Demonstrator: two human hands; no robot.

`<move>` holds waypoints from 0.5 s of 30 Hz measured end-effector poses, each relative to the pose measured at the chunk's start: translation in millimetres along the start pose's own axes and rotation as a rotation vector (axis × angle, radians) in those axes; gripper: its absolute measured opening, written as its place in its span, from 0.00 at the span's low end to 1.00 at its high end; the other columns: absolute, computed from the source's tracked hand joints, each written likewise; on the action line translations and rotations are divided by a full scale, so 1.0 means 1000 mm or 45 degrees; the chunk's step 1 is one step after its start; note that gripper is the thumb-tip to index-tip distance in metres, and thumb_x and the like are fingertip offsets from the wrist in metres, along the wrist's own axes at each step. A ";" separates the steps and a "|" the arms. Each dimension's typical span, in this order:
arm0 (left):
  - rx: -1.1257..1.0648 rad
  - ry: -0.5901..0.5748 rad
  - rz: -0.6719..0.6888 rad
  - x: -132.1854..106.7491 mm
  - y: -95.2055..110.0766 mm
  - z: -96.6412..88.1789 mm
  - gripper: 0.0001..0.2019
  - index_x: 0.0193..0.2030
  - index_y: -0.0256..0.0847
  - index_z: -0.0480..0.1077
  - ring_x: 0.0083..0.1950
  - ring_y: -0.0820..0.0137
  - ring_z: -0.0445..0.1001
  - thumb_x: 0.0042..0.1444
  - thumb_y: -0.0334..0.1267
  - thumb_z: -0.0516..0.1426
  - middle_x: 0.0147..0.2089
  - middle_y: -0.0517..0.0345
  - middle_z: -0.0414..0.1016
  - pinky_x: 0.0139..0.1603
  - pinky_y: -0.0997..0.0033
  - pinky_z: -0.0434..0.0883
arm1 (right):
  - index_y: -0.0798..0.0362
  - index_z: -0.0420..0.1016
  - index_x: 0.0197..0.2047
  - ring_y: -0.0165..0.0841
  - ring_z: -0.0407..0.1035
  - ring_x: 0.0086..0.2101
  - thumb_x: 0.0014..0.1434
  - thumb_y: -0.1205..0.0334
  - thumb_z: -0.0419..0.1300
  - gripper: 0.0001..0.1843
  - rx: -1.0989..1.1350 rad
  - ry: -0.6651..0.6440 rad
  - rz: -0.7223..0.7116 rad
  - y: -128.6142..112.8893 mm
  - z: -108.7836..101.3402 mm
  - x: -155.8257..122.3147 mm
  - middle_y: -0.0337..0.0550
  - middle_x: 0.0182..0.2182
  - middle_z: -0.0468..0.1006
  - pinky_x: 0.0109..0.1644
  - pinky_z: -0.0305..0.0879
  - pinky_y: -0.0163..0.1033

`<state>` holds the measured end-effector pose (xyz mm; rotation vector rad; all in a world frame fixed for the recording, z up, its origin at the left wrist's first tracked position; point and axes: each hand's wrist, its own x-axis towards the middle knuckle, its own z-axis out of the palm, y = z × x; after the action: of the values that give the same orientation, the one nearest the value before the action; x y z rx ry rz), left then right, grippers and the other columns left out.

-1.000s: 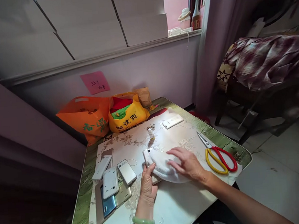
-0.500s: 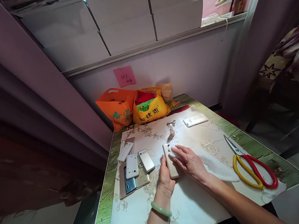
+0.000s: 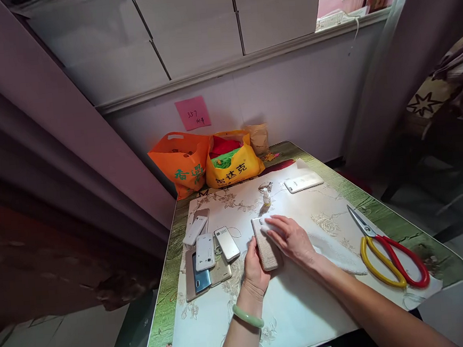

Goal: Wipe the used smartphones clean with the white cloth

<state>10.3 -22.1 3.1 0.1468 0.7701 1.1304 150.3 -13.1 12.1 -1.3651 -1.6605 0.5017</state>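
Clasping beige textured phone [image 3: 267,252] over middle of table [image 3: 165,301], by its lower left side, with left hand [image 3: 256,268]; pressing white cloth [image 3: 337,252] to its far end with right hand [image 3: 295,239]. Noted near right edge: red-and-yellow scissors [image 3: 390,252]. Toward left edge, heaped phones [image 3: 204,252]. Beyond held phone, small upright bottle [image 3: 266,196]. Toward far right corner, lone white phone [image 3: 304,182]. At far left corner, orange bag [image 3: 180,161] beside yellow bag [image 3: 235,168].

The held phone [image 3: 268,252] has a rough, grained back, and the white cloth [image 3: 337,252] looks soft and fluffy. The scissors [image 3: 368,230] show two finishes — shiny metal blades, smooth plastic-looking handles.
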 end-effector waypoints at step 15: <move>0.071 -0.271 -0.006 -0.018 0.012 -0.001 0.31 0.54 0.34 0.74 0.27 0.77 0.67 0.55 0.60 0.63 0.36 0.53 0.74 0.19 0.81 0.65 | 0.54 0.78 0.53 0.43 0.77 0.45 0.60 0.42 0.62 0.27 0.530 0.176 0.309 -0.005 -0.016 -0.021 0.51 0.47 0.82 0.50 0.74 0.47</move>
<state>-3.2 -32.3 16.6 0.3074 0.6122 1.0699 160.7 -38.1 16.5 -1.2592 -1.2005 0.8235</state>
